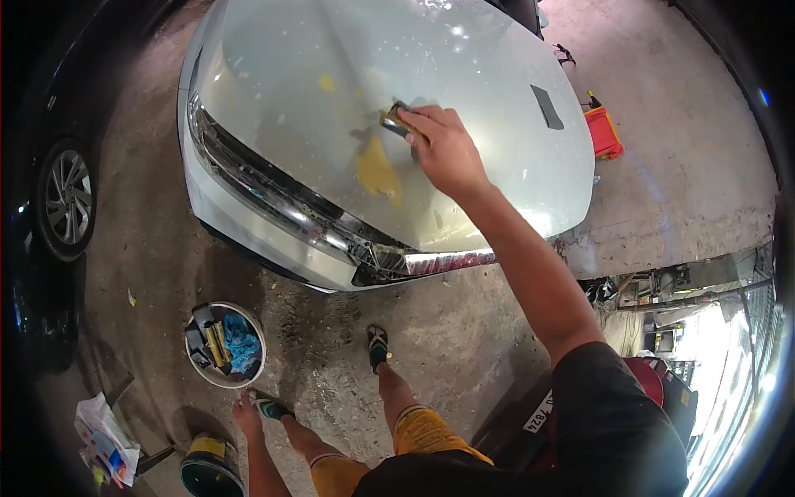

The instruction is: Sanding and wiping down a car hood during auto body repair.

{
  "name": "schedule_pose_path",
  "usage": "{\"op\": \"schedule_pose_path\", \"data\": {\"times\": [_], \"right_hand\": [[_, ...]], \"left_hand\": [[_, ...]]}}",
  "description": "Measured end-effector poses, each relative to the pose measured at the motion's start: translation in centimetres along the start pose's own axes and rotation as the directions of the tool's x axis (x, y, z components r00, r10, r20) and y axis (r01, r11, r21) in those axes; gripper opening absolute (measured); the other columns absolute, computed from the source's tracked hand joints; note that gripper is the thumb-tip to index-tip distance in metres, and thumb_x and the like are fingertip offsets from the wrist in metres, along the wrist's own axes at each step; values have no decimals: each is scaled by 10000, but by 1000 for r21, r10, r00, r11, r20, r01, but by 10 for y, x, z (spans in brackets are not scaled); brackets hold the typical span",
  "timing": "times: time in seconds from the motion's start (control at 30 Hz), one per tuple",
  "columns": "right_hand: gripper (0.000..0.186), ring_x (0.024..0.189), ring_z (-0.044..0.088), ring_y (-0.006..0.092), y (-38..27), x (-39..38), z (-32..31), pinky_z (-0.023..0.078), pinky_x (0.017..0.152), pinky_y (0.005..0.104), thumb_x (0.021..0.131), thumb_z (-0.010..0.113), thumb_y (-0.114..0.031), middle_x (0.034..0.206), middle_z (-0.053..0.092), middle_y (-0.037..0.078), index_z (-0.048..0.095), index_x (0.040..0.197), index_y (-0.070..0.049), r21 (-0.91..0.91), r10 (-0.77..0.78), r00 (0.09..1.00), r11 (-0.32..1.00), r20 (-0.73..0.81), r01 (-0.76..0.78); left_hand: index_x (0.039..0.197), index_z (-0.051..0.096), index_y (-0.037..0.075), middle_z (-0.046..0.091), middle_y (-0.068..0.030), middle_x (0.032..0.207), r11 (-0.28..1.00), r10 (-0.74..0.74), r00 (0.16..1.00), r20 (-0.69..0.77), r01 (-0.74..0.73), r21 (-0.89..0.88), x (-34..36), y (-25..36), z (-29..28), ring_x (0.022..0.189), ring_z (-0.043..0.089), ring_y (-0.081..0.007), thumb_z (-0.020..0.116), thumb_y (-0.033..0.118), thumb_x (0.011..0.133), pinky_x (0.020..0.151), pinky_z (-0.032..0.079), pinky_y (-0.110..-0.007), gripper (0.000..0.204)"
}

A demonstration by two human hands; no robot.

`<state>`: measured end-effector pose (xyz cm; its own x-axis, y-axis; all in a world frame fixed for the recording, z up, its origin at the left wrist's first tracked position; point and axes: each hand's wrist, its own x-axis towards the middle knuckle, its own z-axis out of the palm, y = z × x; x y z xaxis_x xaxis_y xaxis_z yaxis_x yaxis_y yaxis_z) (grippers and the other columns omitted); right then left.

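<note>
My right hand (447, 149) is closed on a small dark and yellowish sanding block (397, 120), pressed against the pale car hood (447, 66). Beside the block lies a yellow filler patch (377, 172), and a smaller yellow spot (327, 83) shows farther left. Parts of the hood look wet. My left hand (247, 417) hangs low by the rim of a white bucket (262, 348), fingers loosely extended and nothing visible in them. Inside the bucket are yellow blocks (217, 344), dark pieces and a blue cloth (242, 341).
A dark grey sheet (546, 108) lies on the hood's right side. A red container (603, 132) stands beyond it. At lower left are a dark bucket (211, 468) and a white plastic bag (108, 439). A dark car's wheel (66, 199) is at far left.
</note>
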<state>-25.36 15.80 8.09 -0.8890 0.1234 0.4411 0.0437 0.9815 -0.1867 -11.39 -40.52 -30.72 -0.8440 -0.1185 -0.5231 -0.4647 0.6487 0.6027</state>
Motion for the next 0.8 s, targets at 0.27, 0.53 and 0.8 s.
{"op": "schedule_pose_path", "data": {"times": [0.27,0.53,0.8], "right_hand": [[406,1075,594,321,-1,2,1,502,945,390,818,694,22,1165,655,113,700,1207,-95,-93,54,999,994,6,-54],[298,1102,610,344,28,39,28,497,951,395,923,571,-100,1230,667,140,704,1189,-96,58,-225,974,973,34,223],[325,984,607,327,-27,-7,36,514,861,434,926,594,-149,1075,661,110,697,1234,-172,-172,-145,988,973,52,152]], "left_hand": [[969,654,-76,625,-267,821,998,-57,998,-28,56,-16,-14,-5,-11,771,584,-411,528,473,973,742,428,-493,563],[1031,670,-58,664,-300,942,998,-28,998,-62,32,62,2,-28,-1,880,636,-447,509,484,979,775,460,-516,568],[1036,661,-63,677,-270,953,1000,-1,999,-44,0,-5,-2,-29,0,897,646,-418,518,497,979,799,468,-485,581]]}}
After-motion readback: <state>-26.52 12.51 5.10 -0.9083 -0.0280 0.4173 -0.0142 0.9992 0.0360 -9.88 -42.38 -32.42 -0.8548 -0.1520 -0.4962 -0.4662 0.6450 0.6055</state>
